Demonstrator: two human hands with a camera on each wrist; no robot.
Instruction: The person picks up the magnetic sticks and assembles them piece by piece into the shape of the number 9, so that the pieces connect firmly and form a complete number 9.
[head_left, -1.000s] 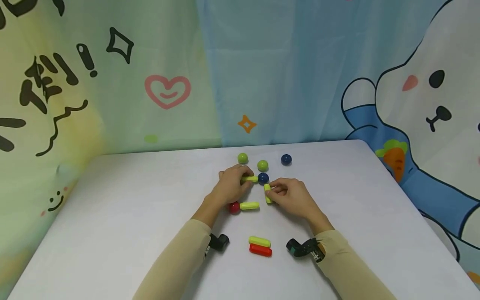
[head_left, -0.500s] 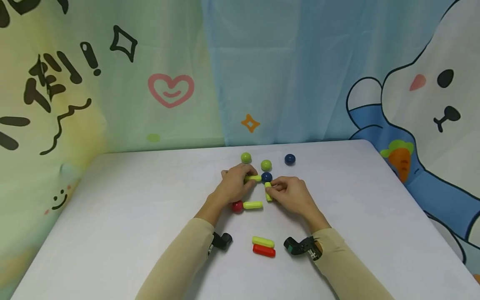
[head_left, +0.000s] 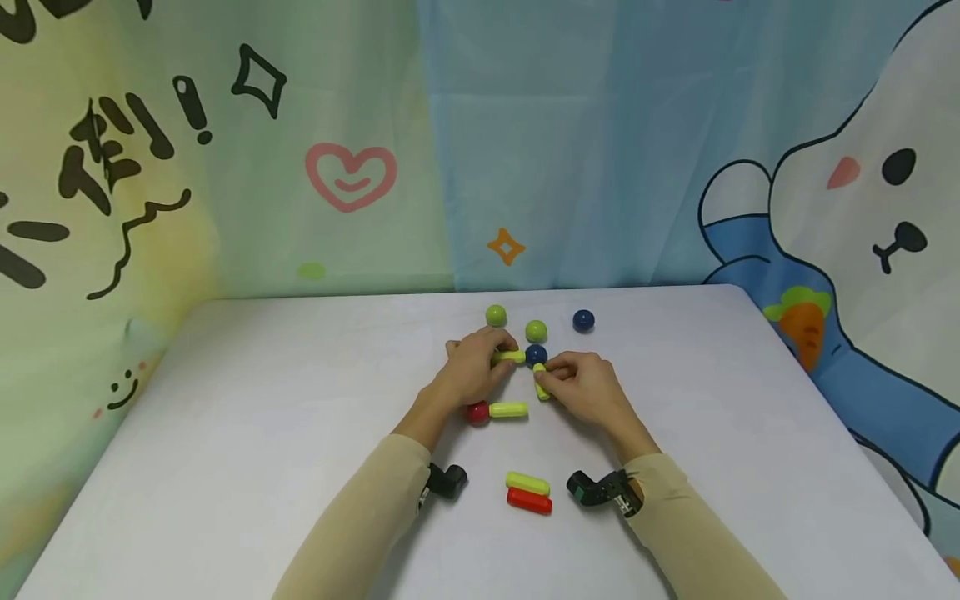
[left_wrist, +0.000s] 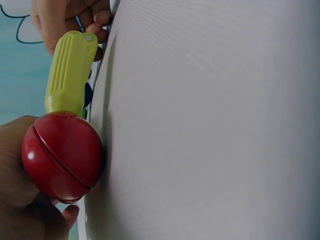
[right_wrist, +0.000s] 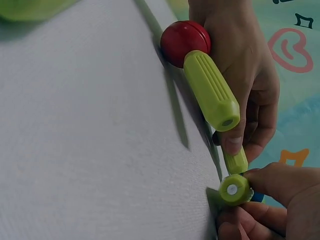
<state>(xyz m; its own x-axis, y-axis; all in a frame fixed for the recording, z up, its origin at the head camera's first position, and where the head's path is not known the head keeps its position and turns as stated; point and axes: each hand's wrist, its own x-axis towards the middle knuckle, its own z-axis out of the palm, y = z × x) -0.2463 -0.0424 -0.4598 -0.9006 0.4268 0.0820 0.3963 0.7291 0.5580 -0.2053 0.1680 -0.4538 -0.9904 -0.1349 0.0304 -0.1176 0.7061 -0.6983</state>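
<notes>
Pinched grip, left hand (head_left: pixel 475 367) holding yellow rod (head_left: pixel 512 356), right hand (head_left: pixel 582 385) second rod (right_wrist: pixel 234 190)

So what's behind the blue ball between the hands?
A green ball sits behind that blue ball, with a curtain farther back. The blue ball's far side is hidden, so I can't tell whether the balls touch.

Over the past second the right hand (head_left: pixel 579 385) edges in toward the dark blue ball (head_left: pixel 536 355), bringing the yellow-green stick (head_left: pixel 542 383) in its pinch along, so the stick's far end now sits closer under the ball; whether the two join, I can't tell from here. The head view also swings slightly left, and the pink heart (head_left: pixel 350 187) on the backdrop (head_left: pixel 525 125) shifts rightward in it.
</notes>
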